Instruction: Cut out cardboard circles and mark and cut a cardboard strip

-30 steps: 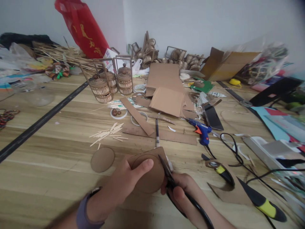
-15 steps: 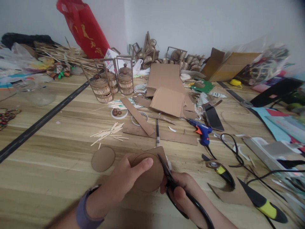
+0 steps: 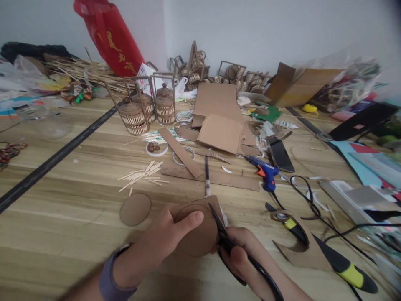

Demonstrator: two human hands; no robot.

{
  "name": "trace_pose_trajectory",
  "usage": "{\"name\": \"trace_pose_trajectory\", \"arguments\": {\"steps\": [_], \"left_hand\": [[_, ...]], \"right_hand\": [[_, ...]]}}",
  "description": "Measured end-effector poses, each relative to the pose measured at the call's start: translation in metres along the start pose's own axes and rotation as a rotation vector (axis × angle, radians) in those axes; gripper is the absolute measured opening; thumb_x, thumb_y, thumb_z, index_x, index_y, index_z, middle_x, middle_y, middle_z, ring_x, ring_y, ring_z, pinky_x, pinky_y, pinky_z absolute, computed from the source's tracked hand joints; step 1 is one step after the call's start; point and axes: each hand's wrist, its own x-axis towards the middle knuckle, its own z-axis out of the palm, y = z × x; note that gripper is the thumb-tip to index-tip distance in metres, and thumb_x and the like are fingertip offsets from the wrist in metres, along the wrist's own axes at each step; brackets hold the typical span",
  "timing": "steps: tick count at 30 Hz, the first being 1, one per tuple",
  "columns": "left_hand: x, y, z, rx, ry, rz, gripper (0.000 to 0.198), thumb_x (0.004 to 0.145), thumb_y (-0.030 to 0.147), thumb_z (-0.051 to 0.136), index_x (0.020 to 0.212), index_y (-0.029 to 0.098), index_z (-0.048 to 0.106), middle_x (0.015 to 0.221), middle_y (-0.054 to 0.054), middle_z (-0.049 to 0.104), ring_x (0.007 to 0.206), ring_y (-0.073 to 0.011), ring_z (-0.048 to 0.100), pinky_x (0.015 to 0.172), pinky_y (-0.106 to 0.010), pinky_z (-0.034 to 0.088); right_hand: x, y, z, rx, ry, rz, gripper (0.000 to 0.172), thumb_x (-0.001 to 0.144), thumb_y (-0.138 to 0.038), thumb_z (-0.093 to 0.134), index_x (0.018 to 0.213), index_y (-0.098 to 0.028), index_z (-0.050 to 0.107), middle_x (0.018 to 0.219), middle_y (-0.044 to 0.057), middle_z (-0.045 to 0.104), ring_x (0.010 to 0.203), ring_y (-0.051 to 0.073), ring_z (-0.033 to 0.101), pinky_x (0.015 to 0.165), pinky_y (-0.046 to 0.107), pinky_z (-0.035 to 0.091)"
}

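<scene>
My left hand point(image 3: 171, 234) grips a piece of brown cardboard point(image 3: 199, 238) with a circle drawn on it, thumb lying on top and the fingers hidden beneath. In my right hand point(image 3: 242, 251) is a pair of black-handled scissors point(image 3: 224, 236), whose blades lie at the cardboard's right side along the drawn line. The lower right of the circle has a cut edge. A loose cardboard disc point(image 3: 135, 209) lies on the table left of my left hand. Short wooden sticks point(image 3: 145, 173) are scattered just beyond it.
A blue glue gun point(image 3: 265, 171) and its black cable sit to the right. Near my right forearm lie a cardboard offcut point(image 3: 316, 255) and a yellow-and-black tool point(image 3: 347, 267). Cardboard strips point(image 3: 181, 152), tape rings, small lanterns point(image 3: 133, 117) and cardboard sheets point(image 3: 221, 131) stand farther back.
The cardboard and the scissors have shifted slightly right and down. My left thumb has moved a little to the right with the cardboard.
</scene>
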Motion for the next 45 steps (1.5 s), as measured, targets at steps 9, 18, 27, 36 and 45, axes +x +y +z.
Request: {"name": "trace_pose_trajectory", "arguments": {"steps": [9, 18, 27, 36, 45], "left_hand": [[0.000, 0.001, -0.001, 0.003, -0.002, -0.022, 0.035, 0.086, 0.054, 0.068, 0.095, 0.023, 0.082, 0.098, -0.005, 0.083, 0.102, -0.0301, 0.074, 0.098, -0.039, 0.055], [0.003, -0.001, -0.005, -0.007, -0.076, 0.036, 0.031, 0.091, 0.046, 0.066, 0.102, 0.022, 0.083, 0.098, -0.004, 0.083, 0.097, -0.0270, 0.074, 0.100, -0.036, 0.053], [0.006, -0.009, -0.010, -0.034, -0.145, 0.067, 0.034, 0.091, 0.049, 0.068, 0.108, 0.023, 0.082, 0.111, -0.003, 0.082, 0.106, -0.0265, 0.072, 0.105, -0.037, 0.049], [0.009, -0.007, -0.012, -0.077, -0.205, 0.097, 0.031, 0.091, 0.045, 0.067, 0.107, 0.024, 0.083, 0.108, -0.003, 0.082, 0.108, -0.0268, 0.072, 0.107, -0.038, 0.048], [0.008, -0.004, -0.011, -0.008, -0.073, 0.058, 0.039, 0.085, 0.051, 0.071, 0.107, 0.022, 0.081, 0.112, -0.004, 0.082, 0.113, -0.0323, 0.071, 0.106, -0.042, 0.051]], "right_hand": [[0.000, 0.001, 0.000, -0.008, -0.004, -0.059, 0.082, 0.090, -0.089, 0.030, 0.078, -0.016, 0.064, 0.056, -0.005, 0.036, 0.049, 0.010, 0.032, 0.048, 0.025, 0.026], [0.001, -0.002, -0.001, -0.019, -0.014, -0.076, 0.080, 0.092, -0.087, 0.031, 0.077, -0.016, 0.063, 0.056, -0.006, 0.036, 0.048, 0.010, 0.032, 0.047, 0.024, 0.026], [0.002, -0.003, -0.003, -0.008, -0.043, -0.074, 0.079, 0.091, -0.087, 0.033, 0.075, -0.015, 0.062, 0.061, -0.003, 0.042, 0.054, 0.010, 0.037, 0.050, 0.023, 0.028], [0.001, -0.003, -0.006, -0.058, -0.056, -0.079, 0.079, 0.092, -0.086, 0.033, 0.073, -0.016, 0.063, 0.061, -0.002, 0.045, 0.056, 0.012, 0.041, 0.051, 0.023, 0.031], [0.002, 0.001, -0.002, 0.003, -0.049, -0.043, 0.086, 0.089, -0.090, 0.031, 0.083, -0.013, 0.069, 0.054, -0.006, 0.037, 0.047, 0.009, 0.033, 0.045, 0.023, 0.023]]}}
